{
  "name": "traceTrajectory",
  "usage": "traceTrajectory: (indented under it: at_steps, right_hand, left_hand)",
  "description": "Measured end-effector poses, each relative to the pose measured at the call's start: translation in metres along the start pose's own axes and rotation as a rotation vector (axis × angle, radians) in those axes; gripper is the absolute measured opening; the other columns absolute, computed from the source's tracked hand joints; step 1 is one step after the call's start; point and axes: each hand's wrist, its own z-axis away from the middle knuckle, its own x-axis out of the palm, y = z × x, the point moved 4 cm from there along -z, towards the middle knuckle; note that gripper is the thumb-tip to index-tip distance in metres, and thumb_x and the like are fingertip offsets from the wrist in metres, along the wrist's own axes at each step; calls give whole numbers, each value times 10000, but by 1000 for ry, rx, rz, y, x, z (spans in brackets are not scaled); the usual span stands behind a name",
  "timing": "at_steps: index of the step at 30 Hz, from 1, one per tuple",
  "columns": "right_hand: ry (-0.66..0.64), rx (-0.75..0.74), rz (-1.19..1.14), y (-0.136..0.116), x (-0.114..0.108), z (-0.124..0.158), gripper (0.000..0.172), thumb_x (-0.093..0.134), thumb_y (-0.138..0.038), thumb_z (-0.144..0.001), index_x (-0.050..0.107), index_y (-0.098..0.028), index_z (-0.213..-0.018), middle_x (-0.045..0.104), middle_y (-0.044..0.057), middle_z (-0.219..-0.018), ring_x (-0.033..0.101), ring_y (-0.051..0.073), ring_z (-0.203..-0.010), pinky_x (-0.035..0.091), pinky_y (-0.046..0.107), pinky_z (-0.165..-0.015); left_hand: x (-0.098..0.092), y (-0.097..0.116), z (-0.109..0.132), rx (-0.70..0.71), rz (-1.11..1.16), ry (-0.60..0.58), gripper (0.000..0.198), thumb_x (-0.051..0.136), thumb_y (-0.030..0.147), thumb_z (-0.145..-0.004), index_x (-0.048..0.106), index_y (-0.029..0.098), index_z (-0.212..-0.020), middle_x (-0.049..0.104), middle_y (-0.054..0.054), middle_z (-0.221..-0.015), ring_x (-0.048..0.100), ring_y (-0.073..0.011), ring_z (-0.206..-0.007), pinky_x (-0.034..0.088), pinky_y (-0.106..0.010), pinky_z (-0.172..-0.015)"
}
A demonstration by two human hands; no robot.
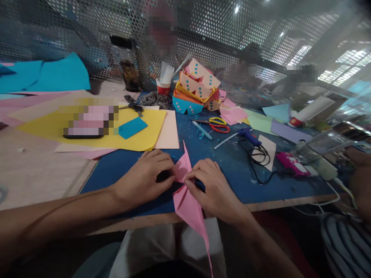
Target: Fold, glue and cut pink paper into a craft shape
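Observation:
A folded sheet of pink paper (189, 208) stands between my hands at the front edge of the blue board, its lower end hanging over the edge toward my lap. My left hand (150, 173) pinches its left side, thumb and fingers closed on the paper. From the other side my right hand (210, 185) grips the paper near its middle, thumb against fingertips. A pointed flap sticks up away from me between the two hands. The creases under my fingertips are partly hidden.
Scissors (218, 125), a light-blue pen (202, 130) and a glue gun (249, 136) with its cord lie beyond my hands. Folded paper pieces (188, 104) are stacked farther back. Yellow paper (139, 141) and a phone (91, 121) lie left. Another person's arm (361, 185) is at right.

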Motion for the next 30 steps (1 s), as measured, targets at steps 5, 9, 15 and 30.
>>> traceTrajectory:
  at_steps: [5,9,15,30]
  right_hand:
    - [16,-3,7,0,1,0,85,670,-233,-1033,708,-216,-959,687,30,-1003,563,220,-1013,399,407,-904]
    - [17,-4,19,0,1,-1,99,668,-240,-1036,713,-218,-951,686,31,-997,564,219,-1011,396,410,-901]
    - [13,8,32,0,0,-1,119,655,-247,-1043,711,-226,-940,692,38,-1004,563,227,-1027,399,416,-907]
    - [9,2,30,0,1,-2,107,660,-227,-1036,707,-216,-940,689,33,-1002,560,221,-1018,396,408,-896]
  left_hand:
    - [-1,0,-1,-14,7,-3,125,621,268,-975,700,226,-887,690,-17,-926,589,-232,-970,414,-416,-922]
    - [-3,2,-1,-18,8,-14,139,602,266,-979,696,228,-883,697,-19,-925,584,-235,-973,405,-425,-925]
    - [-4,3,-2,-40,32,-51,134,628,263,-970,705,237,-863,699,-13,-923,588,-232,-964,397,-415,-905]
    - [-7,1,-2,-28,46,-59,127,639,276,-963,726,243,-876,715,-10,-955,611,-237,-977,408,-439,-953]
